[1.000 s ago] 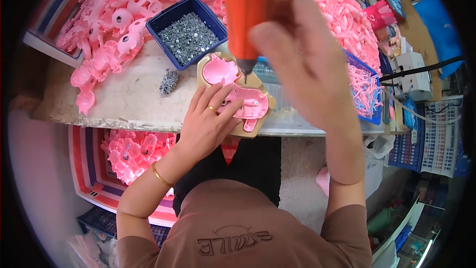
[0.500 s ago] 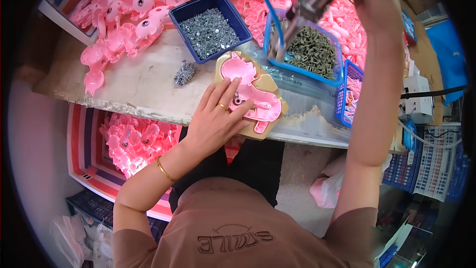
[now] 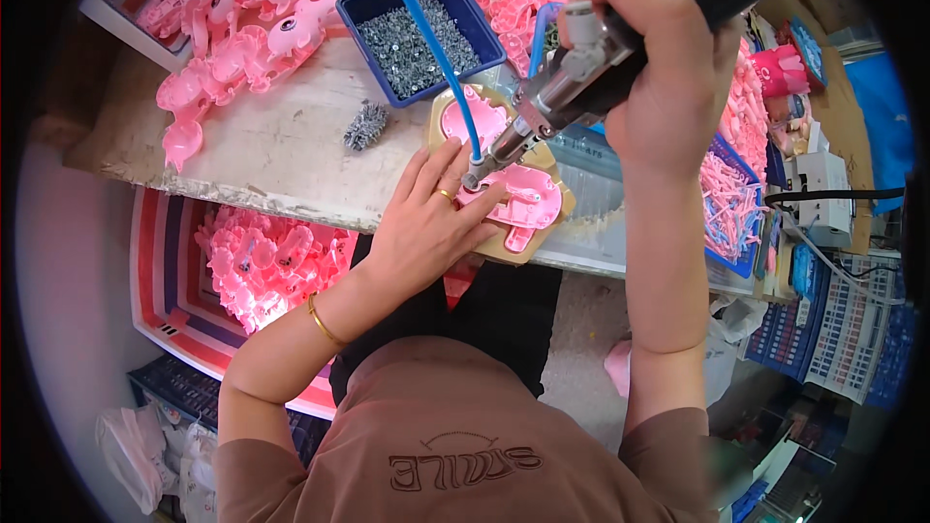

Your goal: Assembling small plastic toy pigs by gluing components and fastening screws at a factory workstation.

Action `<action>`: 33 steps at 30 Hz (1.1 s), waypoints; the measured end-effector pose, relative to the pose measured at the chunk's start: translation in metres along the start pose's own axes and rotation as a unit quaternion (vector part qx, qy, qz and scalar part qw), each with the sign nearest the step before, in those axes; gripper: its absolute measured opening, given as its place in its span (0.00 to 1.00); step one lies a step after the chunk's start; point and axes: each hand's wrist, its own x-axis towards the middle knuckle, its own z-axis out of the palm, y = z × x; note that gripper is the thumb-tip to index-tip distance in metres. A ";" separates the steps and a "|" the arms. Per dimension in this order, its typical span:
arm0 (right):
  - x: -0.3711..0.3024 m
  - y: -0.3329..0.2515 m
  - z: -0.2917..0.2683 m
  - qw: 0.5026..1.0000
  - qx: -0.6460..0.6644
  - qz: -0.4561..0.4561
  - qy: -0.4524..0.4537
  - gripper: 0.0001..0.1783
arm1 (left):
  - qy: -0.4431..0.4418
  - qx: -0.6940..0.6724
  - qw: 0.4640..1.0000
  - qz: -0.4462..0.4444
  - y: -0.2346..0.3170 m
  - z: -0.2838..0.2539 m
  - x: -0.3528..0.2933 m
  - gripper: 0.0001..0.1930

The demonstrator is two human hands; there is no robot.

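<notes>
At the bench (image 3: 281,150) edge, the left hand (image 3: 426,223) lies flat, fingers spread, pinning a pink plastic part (image 3: 518,203) at its 2 o'clock. The right hand (image 3: 664,68) grips a powered screwdriver (image 3: 562,97), tip meeting the part. Beyond, a blue screw tray (image 3: 426,34).

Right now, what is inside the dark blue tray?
The dark blue tray is filled with small silvery screws. A blue hose crosses above them. The tray's bottom is hidden under the screws.

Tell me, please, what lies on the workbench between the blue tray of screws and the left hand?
In the head view, a small loose clump of screws lies on the bare benchtop between the blue tray and the left hand.
</notes>
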 end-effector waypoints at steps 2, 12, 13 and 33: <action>0.033 0.034 -0.005 0.956 0.183 -0.168 -0.159 0.32 | 0.015 -0.005 1.000 0.011 0.004 0.001 0.004 0.23; -0.013 0.021 0.008 0.981 -0.045 -0.190 -0.013 0.20 | 0.001 0.010 1.000 0.023 0.001 0.001 0.003 0.22; -0.013 0.011 0.004 0.978 -0.052 -0.202 -0.008 0.20 | 0.008 0.001 1.000 0.019 0.003 -0.002 0.003 0.20; 0.072 0.089 -0.316 0.658 -0.750 -0.032 0.057 0.15 | -0.187 -0.015 0.961 -0.205 -0.041 -0.201 -0.070 0.21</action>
